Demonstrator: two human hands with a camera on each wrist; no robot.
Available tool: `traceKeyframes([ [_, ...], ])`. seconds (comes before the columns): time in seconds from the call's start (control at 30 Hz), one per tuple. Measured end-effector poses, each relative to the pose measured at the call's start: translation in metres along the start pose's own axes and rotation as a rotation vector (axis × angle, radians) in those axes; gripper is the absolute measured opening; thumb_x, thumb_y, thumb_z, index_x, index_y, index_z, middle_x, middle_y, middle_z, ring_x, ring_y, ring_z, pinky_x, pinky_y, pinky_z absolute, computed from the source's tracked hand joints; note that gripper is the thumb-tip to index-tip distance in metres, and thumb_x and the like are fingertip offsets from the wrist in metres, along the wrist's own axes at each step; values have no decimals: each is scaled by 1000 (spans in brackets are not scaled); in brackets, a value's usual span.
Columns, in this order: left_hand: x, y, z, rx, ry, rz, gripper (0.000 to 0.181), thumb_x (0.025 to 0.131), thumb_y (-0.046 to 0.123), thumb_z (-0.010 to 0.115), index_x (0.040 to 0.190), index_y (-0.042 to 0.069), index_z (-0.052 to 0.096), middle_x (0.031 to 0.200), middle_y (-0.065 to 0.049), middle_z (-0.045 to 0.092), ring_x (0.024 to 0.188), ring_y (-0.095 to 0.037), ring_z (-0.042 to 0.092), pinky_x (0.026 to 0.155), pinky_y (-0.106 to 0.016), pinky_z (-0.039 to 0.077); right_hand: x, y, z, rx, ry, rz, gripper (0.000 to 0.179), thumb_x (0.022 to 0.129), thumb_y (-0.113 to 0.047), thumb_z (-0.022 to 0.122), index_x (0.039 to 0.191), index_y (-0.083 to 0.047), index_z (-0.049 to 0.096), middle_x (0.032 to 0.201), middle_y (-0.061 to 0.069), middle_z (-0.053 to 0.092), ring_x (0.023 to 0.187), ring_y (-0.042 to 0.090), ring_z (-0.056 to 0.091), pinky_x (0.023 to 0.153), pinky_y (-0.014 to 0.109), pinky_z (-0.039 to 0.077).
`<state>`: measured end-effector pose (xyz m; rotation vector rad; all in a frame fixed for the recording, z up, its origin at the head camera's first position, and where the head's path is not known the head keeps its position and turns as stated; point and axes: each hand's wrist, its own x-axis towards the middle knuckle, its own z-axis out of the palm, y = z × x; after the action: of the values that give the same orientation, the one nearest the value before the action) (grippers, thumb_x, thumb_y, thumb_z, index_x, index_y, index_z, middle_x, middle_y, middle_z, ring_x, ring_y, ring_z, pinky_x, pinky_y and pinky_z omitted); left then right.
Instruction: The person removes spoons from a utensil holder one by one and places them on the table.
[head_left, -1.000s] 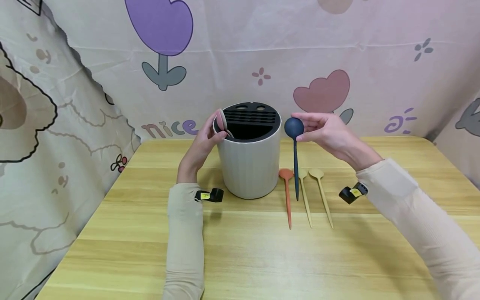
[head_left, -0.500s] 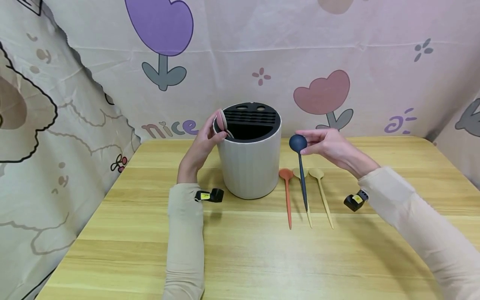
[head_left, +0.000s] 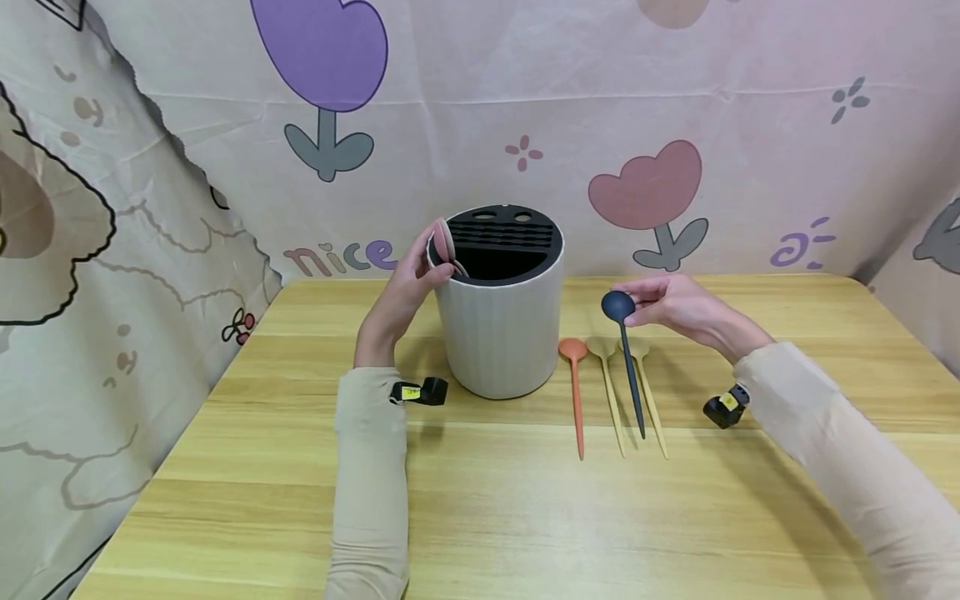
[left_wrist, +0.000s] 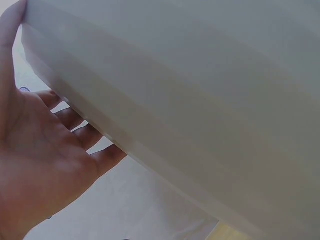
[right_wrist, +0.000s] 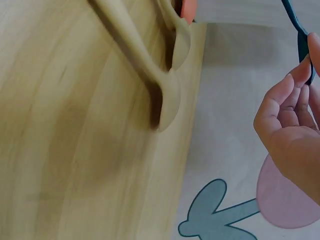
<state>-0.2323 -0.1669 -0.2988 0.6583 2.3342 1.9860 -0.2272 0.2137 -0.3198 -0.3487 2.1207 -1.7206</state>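
My right hand (head_left: pixel 686 312) pinches a dark blue spoon (head_left: pixel 630 367) by its round bowl. Its handle slants down in front of two pale yellow spoons, the nearer-left one (head_left: pixel 609 392) and the right one (head_left: pixel 652 404). Left of these lies an orange spoon (head_left: pixel 577 396). My left hand (head_left: pixel 401 296) holds the left side of a white ribbed utensil holder (head_left: pixel 498 337), thumb near the rim. In the left wrist view its fingers (left_wrist: pixel 70 117) reach partly behind the holder's wall. Pinkish rounded pieces (head_left: pixel 445 240) show inside the rim by that hand; their kind is unclear.
The holder's black top insert (head_left: pixel 501 235) has slots, two small holes and a wide front opening. The light wooden table (head_left: pixel 480 508) ends at a patterned cloth backdrop (head_left: pixel 457 150). Black wrist cameras (head_left: pixel 726 407) sit on both sleeves.
My right hand has lowered the blue spoon and moved it to the right, away from the holder and over the pale yellow spoons. My left hand stays at the holder.
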Motion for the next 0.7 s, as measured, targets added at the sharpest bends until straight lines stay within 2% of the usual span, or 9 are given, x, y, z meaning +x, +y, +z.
traceKeyframes([
  [0.2, 1, -1, 0, 3, 1, -6, 129, 59, 82, 67, 155, 13, 17, 157, -12, 19, 141, -28, 22, 113, -50, 20, 0, 7, -7, 10, -17, 6, 66, 81, 11, 68, 138, 18, 36, 92, 3, 69, 90, 9, 65, 86, 21, 49],
  [0.4, -1, 1, 0, 8, 5, 0, 130, 59, 83, 67, 155, 12, 17, 156, -12, 19, 140, -28, 22, 113, -50, 21, -5, 13, -19, -34, -34, 30, 65, 83, 8, 69, 138, 17, 37, 94, 1, 70, 93, 9, 64, 87, 21, 48],
  [0.7, 0, 1, 1, 11, 7, -1, 128, 60, 82, 67, 155, 13, 18, 156, -12, 21, 139, -28, 25, 113, -50, 22, -15, 28, -43, -59, -60, 57, 67, 84, 7, 68, 140, 18, 32, 111, 1, 69, 104, 5, 61, 88, 18, 47],
])
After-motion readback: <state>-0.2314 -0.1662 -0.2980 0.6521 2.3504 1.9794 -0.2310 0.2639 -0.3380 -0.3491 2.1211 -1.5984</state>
